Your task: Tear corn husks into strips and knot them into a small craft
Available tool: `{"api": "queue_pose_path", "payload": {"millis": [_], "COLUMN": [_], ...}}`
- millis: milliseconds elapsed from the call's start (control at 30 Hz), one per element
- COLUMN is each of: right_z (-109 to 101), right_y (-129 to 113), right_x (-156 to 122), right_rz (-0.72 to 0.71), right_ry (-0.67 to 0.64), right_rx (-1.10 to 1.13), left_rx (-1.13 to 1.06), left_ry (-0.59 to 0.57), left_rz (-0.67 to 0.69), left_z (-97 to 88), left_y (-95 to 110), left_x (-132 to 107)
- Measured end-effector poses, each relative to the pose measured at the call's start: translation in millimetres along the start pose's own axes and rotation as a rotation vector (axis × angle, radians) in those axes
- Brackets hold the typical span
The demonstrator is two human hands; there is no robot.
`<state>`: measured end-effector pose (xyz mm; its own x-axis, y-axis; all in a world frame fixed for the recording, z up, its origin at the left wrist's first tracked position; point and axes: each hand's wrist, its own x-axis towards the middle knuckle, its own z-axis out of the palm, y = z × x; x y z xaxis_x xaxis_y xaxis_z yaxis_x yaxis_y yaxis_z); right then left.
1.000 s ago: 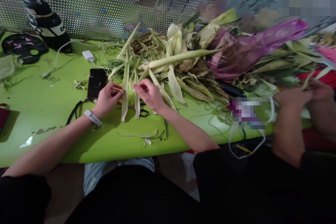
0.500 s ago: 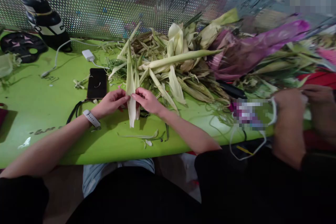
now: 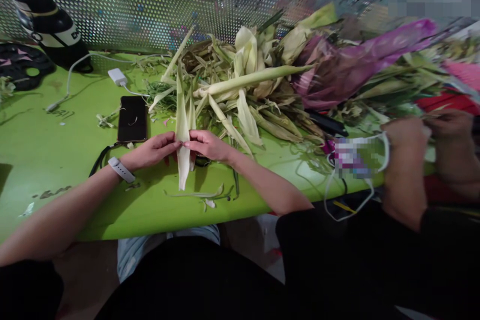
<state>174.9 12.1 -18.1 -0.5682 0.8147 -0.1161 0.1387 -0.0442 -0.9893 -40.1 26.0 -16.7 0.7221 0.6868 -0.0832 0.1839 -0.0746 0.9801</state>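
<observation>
Between my two hands stands a long pale corn husk (image 3: 182,122), pointed at the top and whitish at its lower end. My left hand (image 3: 164,147) pinches its left edge near the middle. From the other side my right hand (image 3: 208,145) pinches it at the same height, thumb tip close to the left thumb. A second narrow strip of husk hangs just behind it. Past my hands lies a heap of corn husks (image 3: 247,110), some green, some dried brown. Loose strips of husk (image 3: 198,193) lie on the green table nearer to me.
A phone (image 3: 132,119) lies left of my hands, beside a white charger (image 3: 117,77) with its cable. A dark bottle (image 3: 48,25) stands at the back left before a perforated metal screen (image 3: 123,10). Right are a purple plastic bag (image 3: 360,70) and another person's hands (image 3: 407,137).
Both hands keep their pinch on the husk, its lower end now swung slightly toward me. The whole view has shifted a little, so the table's things appear further left.
</observation>
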Motion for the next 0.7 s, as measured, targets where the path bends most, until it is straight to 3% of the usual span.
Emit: {"api": "queue_pose_path", "payload": {"millis": [167,433,700], "right_z": [-3.9,-7.4,-11.6], "right_y": [-5.0,-6.9,-11.7], "right_x": [-2.3,-3.3,-4.2], "right_rz": [0.024,-0.023,0.046], "right_ry": [-0.047,-0.115,-0.228], "right_rx": [-0.038,-0.046,-0.022], "left_rx": [0.028,0.058,0.110], "left_ry": [-0.012,-0.104,-0.122], "left_rz": [0.069,0.028,0.067], "left_z": [-1.0,-3.8,-1.5], "left_y": [1.0,5.6,9.7], "left_x": [0.5,-2.2,-3.0]}}
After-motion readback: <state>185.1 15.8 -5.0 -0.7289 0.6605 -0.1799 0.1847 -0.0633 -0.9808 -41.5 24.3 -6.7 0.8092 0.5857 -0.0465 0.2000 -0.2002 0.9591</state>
